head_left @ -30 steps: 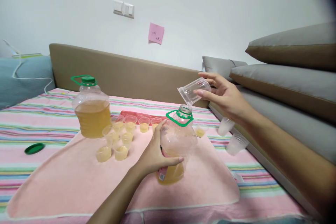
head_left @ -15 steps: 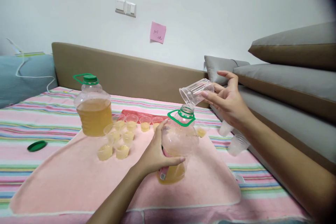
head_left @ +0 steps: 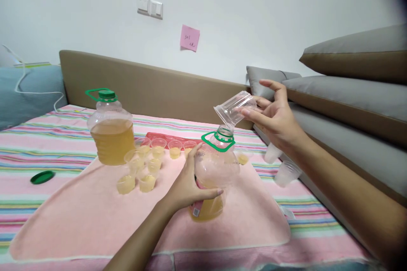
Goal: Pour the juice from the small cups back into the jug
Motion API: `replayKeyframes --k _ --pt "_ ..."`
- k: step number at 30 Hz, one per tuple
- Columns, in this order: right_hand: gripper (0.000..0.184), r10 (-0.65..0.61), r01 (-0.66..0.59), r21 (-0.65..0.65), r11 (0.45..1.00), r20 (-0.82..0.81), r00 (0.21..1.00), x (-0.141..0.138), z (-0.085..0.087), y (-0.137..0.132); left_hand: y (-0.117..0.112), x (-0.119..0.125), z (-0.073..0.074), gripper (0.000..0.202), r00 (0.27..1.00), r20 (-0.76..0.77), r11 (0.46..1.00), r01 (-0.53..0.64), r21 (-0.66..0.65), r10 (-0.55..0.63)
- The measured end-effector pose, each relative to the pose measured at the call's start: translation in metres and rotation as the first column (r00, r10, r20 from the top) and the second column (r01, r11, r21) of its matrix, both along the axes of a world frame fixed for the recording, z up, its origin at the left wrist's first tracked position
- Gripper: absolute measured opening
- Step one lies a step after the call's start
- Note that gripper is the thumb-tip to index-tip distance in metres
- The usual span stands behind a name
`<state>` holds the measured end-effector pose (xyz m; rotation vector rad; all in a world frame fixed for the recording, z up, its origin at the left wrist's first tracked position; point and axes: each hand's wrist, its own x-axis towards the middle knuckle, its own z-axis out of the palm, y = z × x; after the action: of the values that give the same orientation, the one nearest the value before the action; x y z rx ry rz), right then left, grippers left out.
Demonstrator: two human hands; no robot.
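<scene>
Left hand (head_left: 187,188) hugs the open bottle (head_left: 216,169); right hand (head_left: 277,119) pinches a tipped plastic cup (head_left: 235,108) above. Cups of yellow liquid (head_left: 147,183) stand left of the bottle, one partly hidden.

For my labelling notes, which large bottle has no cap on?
The bottle in the left hand: it is uncapped, whereas the other bottle wears a green cap.

Home interior, a bedroom or sitting room; which cannot be determined.
Noted: striped cloth (head_left: 22,144) over a wide surface before a padded brown backboard (head_left: 152,84); grey-and-brown cushions (head_left: 349,98) stacked at right; white cord (head_left: 41,92) across blue upholstery (head_left: 28,110) at left; pale wall (head_left: 254,17) bearing switches (head_left: 149,7) and a handwritten pink note (head_left: 190,38).
</scene>
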<state>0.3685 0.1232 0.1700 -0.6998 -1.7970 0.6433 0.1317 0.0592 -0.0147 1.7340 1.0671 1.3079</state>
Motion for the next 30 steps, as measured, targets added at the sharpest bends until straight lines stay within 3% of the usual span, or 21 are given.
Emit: replayKeyframes --k 2,7,14,22,30 --pt "0.089 -0.002 0.001 0.015 1.0 0.03 1.0 0.0 0.001 0.0 0.0 0.0 0.0 0.134 1.0 0.002 1.0 0.003 0.0 -0.003" --pt "0.055 0.029 -0.032 0.057 0.998 0.05 0.998 -0.003 0.006 -0.003 -0.001 0.001 0.002 0.135 1.0 -0.004 0.999 -0.001 -0.034 0.0" --pt "0.059 0.008 -0.013 0.066 0.998 0.084 0.996 -0.004 0.007 -0.007 -0.001 0.002 0.005 0.136 1.0 0.006 0.998 0.001 -0.057 -0.001" --pt "0.04 0.089 -0.09 0.075 0.993 0.02 0.996 -0.006 0.004 -0.004 -0.003 0.002 0.006 0.139 1.0 0.004 0.999 0.009 -0.047 -0.009" --pt "0.055 0.139 -0.147 -0.093 0.985 -0.092 0.986 -0.015 -0.005 -0.001 -0.002 0.001 0.003 0.136 1.0 0.008 1.0 0.007 -0.018 -0.007"
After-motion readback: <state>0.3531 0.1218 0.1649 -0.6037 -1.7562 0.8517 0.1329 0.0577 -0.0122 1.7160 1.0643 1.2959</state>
